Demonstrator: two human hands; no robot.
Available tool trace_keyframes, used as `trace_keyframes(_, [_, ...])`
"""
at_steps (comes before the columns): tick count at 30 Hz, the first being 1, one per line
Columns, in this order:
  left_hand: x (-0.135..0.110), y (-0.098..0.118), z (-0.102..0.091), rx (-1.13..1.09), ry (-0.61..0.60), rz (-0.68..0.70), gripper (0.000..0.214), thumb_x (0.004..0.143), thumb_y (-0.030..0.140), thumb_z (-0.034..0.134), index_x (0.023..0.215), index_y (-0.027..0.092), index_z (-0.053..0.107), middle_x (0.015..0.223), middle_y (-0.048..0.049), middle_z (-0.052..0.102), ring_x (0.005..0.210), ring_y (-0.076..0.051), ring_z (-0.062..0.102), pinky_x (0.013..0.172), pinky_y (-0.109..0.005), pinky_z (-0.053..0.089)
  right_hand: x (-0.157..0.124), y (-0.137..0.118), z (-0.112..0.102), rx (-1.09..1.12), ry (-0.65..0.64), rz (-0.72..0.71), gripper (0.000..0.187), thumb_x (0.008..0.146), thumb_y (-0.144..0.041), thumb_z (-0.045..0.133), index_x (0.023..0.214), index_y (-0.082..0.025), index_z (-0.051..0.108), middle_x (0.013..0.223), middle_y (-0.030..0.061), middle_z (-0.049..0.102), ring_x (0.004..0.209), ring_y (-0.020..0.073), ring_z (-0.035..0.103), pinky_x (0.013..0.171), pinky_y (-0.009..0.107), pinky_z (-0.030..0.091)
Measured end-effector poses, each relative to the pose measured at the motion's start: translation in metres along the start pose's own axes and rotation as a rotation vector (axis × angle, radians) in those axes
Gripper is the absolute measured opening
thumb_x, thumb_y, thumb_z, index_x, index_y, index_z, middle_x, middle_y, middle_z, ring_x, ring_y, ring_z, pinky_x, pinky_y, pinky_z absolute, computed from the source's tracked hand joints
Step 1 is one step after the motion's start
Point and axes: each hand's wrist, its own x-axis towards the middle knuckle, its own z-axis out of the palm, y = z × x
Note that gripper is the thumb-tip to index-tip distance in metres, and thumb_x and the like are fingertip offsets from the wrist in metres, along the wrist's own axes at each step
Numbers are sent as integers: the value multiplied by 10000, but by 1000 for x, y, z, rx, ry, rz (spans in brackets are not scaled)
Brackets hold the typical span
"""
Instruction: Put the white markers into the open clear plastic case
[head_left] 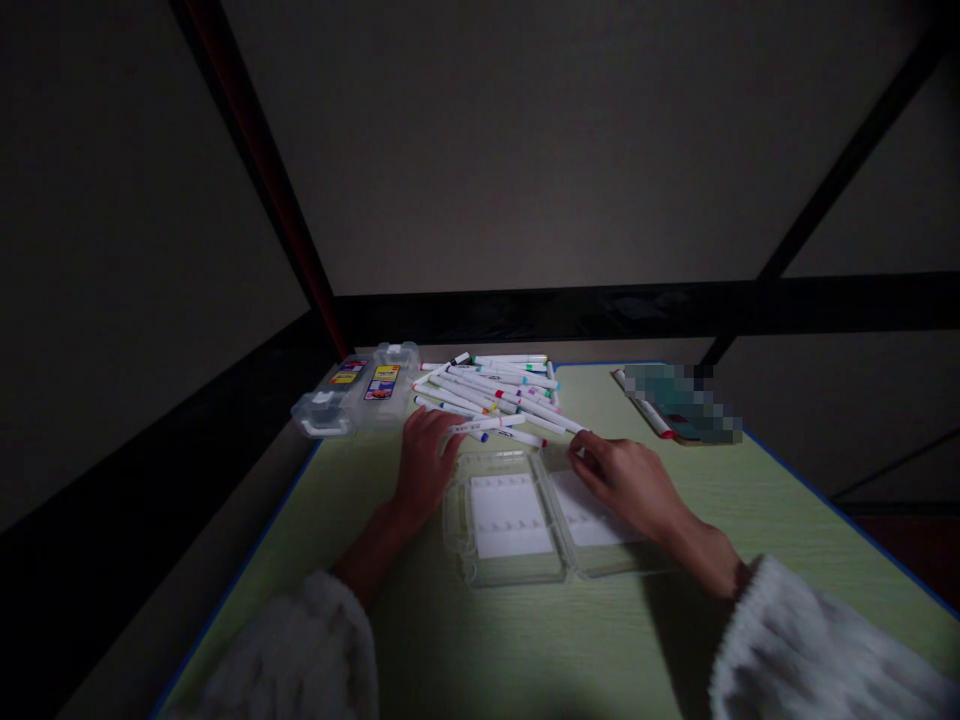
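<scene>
A white marker [491,424] is gripped in my left hand [429,455], its far end pointing right over the near edge of a marker pile. My right hand [622,480] has its fingers closed on the near end of another white marker [553,414], which slants up and left onto the pile. Beneath and between my hands lies an opened clear plastic case [517,573], with white inserts [511,515] in its two halves. My right hand hides part of the right half. Behind the case, white markers [495,378] with coloured ends lie in a loose heap.
Closed clear plastic cases [360,395] with printed labels stand at the back left of the pale green table [510,650]. On the right, a red-ended marker [645,405] lies beside a blurred-out flat object [686,405]. A wall rises behind the table.
</scene>
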Motion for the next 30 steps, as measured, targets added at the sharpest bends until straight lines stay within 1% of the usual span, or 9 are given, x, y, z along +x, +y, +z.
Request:
trace_keyframes(4, [-2, 2, 1, -9, 26, 26, 88, 779, 223, 513, 826, 189, 579, 828, -4, 642, 821, -144, 559, 932, -339, 359, 0, -2, -1, -1, -5, 7, 181, 808, -277, 386, 840, -205, 549, 635, 24, 633, 560, 168, 579, 485, 231, 247])
trace_keyframes(9, [-4, 7, -1, -38, 9, 25, 114, 787, 249, 504, 837, 194, 591, 836, -13, 641, 852, -152, 552, 883, -331, 397, 0, -2, 0, -1, 1, 2, 185, 801, -282, 391, 847, -203, 552, 645, 28, 635, 549, 166, 574, 479, 235, 247])
trace_keyframes(12, [-5, 10, -2, -44, 15, 49, 130, 793, 256, 497, 849, 193, 596, 838, -19, 640, 856, -154, 550, 842, -319, 418, 0, -2, 2, 75, 16, 1, 183, 801, -283, 393, 850, -198, 547, 612, 18, 620, 530, 162, 562, 481, 237, 262])
trace_keyframes(14, [-5, 11, -3, -58, 26, 78, 132, 797, 248, 493, 848, 185, 597, 829, -23, 640, 832, -148, 555, 808, -303, 431, 1, -4, 2, 230, 46, 10, 190, 810, -297, 388, 863, -190, 536, 571, 4, 592, 502, 150, 539, 479, 237, 284])
trace_keyframes(16, [-5, 14, -4, -74, 41, 100, 130, 797, 240, 493, 843, 180, 599, 821, -26, 641, 813, -142, 558, 783, -293, 440, 1, -7, 2, 479, 69, 28, 220, 818, -332, 387, 907, -176, 515, 554, -9, 564, 473, 133, 511, 468, 233, 314])
trace_keyframes(19, [-5, 18, -6, -90, 79, 144, 121, 792, 236, 504, 829, 176, 601, 802, -28, 643, 791, -140, 563, 755, -291, 449, 3, -12, 3, 897, 42, 69, 322, 787, -395, 448, 1001, -154, 464, 582, -15, 549, 453, 116, 488, 438, 226, 363])
trace_keyframes(21, [-4, 20, -6, -106, 117, 201, 105, 782, 223, 519, 819, 168, 600, 781, -29, 642, 766, -137, 564, 730, -287, 456, 5, -14, 3, 1096, 11, 97, 411, 735, -419, 523, 1032, -148, 436, 605, -15, 554, 445, 108, 482, 419, 224, 378])
trace_keyframes(24, [-4, 23, -7, -121, 155, 275, 79, 761, 190, 546, 813, 156, 596, 759, -31, 639, 744, -134, 562, 707, -280, 459, 7, -17, 2, 1238, -42, 130, 475, 677, -422, 598, 1028, -153, 426, 632, -18, 564, 427, 95, 485, 395, 216, 356])
trace_keyframes(30, [-6, 27, -6, -139, 166, 305, 71, 752, 176, 557, 813, 156, 587, 755, -33, 635, 742, -133, 555, 695, -277, 462, 7, -21, 0, 1338, -115, 140, 396, 658, -401, 639, 919, -156, 470, 622, -29, 563, 410, 77, 489, 389, 202, 318])
